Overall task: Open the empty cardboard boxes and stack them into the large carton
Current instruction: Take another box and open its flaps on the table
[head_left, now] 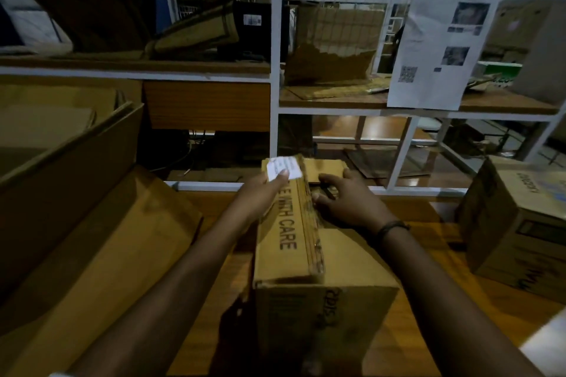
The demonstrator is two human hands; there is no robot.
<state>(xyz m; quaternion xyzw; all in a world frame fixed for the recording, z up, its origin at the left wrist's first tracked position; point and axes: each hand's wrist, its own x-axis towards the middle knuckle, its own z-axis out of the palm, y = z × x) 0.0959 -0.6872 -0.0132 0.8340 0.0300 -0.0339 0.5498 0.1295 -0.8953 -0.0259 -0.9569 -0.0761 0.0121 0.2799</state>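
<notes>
dim wooden table [428, 309]. cardboard box [321, 315] mid-scene, raised flap [288, 232] pinched at its far end by left hand [260, 196]; right hand [349, 202] on box top just right, grasp unclear.

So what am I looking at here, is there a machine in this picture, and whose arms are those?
No machine: a person wears a camera on the head, looking down at their own arms. The left hand pinches the raised flap of a cardboard box standing on the wooden table; the right hand rests on the other flap. An open large carton sits to the left, a second box to the right, a white rack behind.
</notes>
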